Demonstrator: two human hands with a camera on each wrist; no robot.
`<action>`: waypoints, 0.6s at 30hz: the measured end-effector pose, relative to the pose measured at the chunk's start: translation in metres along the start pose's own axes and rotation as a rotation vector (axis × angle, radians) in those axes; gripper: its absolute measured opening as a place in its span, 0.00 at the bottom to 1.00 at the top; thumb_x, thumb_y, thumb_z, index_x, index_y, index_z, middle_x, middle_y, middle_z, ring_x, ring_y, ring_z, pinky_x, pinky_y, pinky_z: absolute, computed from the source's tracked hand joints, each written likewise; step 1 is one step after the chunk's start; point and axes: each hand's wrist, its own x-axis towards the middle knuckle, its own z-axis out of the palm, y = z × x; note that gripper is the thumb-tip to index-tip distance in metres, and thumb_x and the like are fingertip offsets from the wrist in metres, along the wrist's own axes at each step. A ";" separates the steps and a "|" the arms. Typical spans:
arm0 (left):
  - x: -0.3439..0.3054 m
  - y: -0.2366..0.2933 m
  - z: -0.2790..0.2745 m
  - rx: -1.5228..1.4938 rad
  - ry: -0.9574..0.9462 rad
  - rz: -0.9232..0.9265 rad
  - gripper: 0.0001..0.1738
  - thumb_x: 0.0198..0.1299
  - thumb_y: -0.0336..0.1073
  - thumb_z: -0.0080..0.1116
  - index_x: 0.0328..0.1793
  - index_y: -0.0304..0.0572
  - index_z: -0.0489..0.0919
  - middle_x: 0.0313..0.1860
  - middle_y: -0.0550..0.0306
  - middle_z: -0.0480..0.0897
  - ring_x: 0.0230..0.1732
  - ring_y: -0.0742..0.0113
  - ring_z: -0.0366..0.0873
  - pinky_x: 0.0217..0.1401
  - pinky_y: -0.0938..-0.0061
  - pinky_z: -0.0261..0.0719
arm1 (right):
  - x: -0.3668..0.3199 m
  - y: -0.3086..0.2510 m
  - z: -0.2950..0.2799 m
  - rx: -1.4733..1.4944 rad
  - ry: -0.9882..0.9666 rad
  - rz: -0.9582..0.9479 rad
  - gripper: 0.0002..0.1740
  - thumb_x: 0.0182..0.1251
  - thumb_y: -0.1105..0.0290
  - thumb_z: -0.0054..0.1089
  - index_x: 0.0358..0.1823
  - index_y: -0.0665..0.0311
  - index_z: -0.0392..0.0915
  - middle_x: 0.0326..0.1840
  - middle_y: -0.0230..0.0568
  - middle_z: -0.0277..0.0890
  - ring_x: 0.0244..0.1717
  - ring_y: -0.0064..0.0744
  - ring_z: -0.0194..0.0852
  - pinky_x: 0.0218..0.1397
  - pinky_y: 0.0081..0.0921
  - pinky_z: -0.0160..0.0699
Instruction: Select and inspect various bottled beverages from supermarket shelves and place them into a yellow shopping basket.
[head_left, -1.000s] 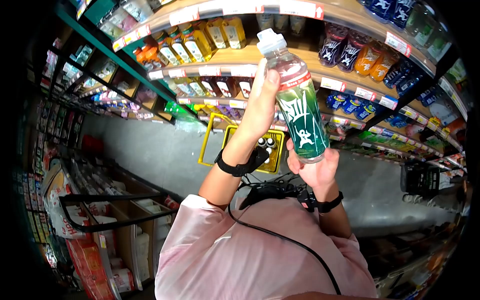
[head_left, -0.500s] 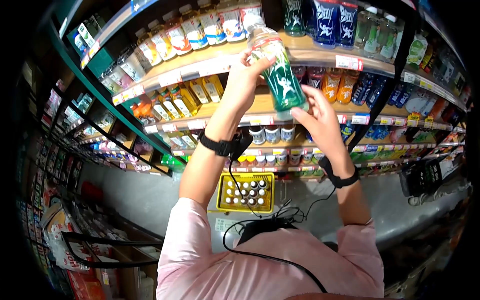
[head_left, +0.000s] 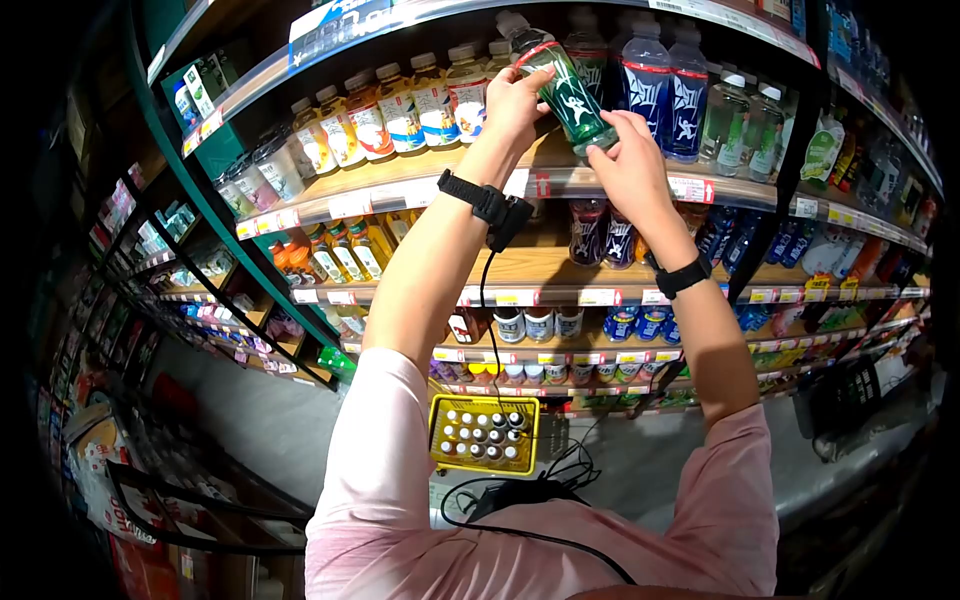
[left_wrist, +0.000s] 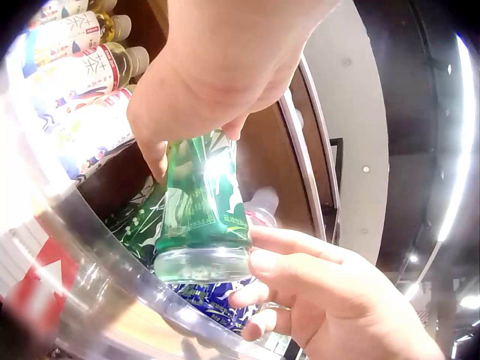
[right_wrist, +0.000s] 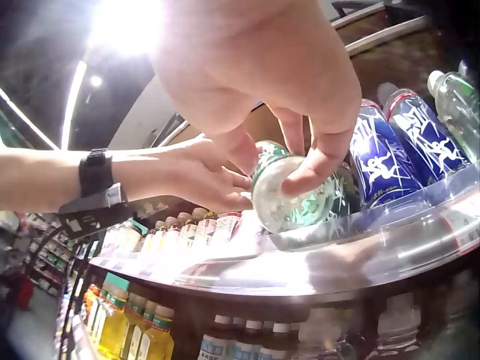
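A green-labelled drink bottle [head_left: 572,95] is tilted in front of a shelf, its cap up and to the left, its base toward me. My left hand [head_left: 511,108] grips it near the neck. At its base, my right hand [head_left: 634,168] holds the lower edge between thumb and fingers. The left wrist view shows the bottle [left_wrist: 201,199] with its clear base over the shelf's front edge. From the right wrist, the round bottle base [right_wrist: 289,199] shows under the fingers. Just behind stands a similar green bottle [head_left: 590,62], partly hidden.
Blue-labelled bottles [head_left: 687,105] stand right of the bottle, and a row of tea bottles [head_left: 398,108] left. A clear lip [right_wrist: 360,259] runs along the shelf front. On the floor below sits a yellow basket [head_left: 435,430] holding several bottles. Cables hang from the wrist cameras.
Both hands have carried the green bottle up and forward from near my chest to the shelf. The bottle has tipped further to the left, and the view has shifted toward the upper shelf.
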 end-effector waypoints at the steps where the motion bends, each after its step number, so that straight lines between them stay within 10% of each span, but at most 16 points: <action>1: 0.003 -0.001 0.003 -0.004 -0.006 0.002 0.17 0.62 0.32 0.68 0.53 0.41 0.74 0.44 0.60 0.83 0.38 0.75 0.78 0.36 0.78 0.74 | 0.003 0.005 0.003 -0.057 -0.006 -0.016 0.27 0.61 0.67 0.63 0.61 0.70 0.74 0.65 0.49 0.69 0.49 0.50 0.79 0.55 0.39 0.79; 3: 0.005 0.000 0.011 0.079 0.007 0.096 0.18 0.61 0.32 0.68 0.53 0.40 0.74 0.47 0.58 0.83 0.40 0.76 0.78 0.37 0.78 0.74 | 0.008 0.011 0.010 -0.121 0.012 -0.039 0.28 0.59 0.69 0.66 0.62 0.71 0.74 0.57 0.48 0.73 0.35 0.35 0.78 0.47 0.31 0.78; 6: 0.012 -0.010 0.016 0.226 0.006 0.213 0.23 0.57 0.28 0.70 0.58 0.32 0.75 0.48 0.55 0.84 0.45 0.72 0.80 0.45 0.75 0.77 | 0.010 0.018 0.008 -0.110 -0.040 0.008 0.27 0.60 0.65 0.66 0.59 0.71 0.75 0.56 0.54 0.78 0.50 0.49 0.81 0.55 0.38 0.80; 10: 0.022 -0.030 0.022 0.394 -0.026 0.330 0.29 0.54 0.26 0.71 0.62 0.27 0.73 0.50 0.49 0.84 0.48 0.66 0.81 0.54 0.73 0.78 | 0.013 0.024 0.001 0.107 0.132 0.094 0.25 0.60 0.61 0.69 0.54 0.68 0.79 0.43 0.50 0.85 0.35 0.41 0.84 0.43 0.34 0.82; 18: 0.029 -0.050 0.024 0.755 -0.024 0.498 0.41 0.56 0.38 0.71 0.70 0.23 0.65 0.56 0.38 0.82 0.56 0.55 0.82 0.60 0.67 0.78 | 0.031 0.060 -0.029 -0.136 0.391 0.144 0.30 0.57 0.59 0.72 0.57 0.70 0.75 0.53 0.52 0.81 0.48 0.46 0.82 0.53 0.38 0.79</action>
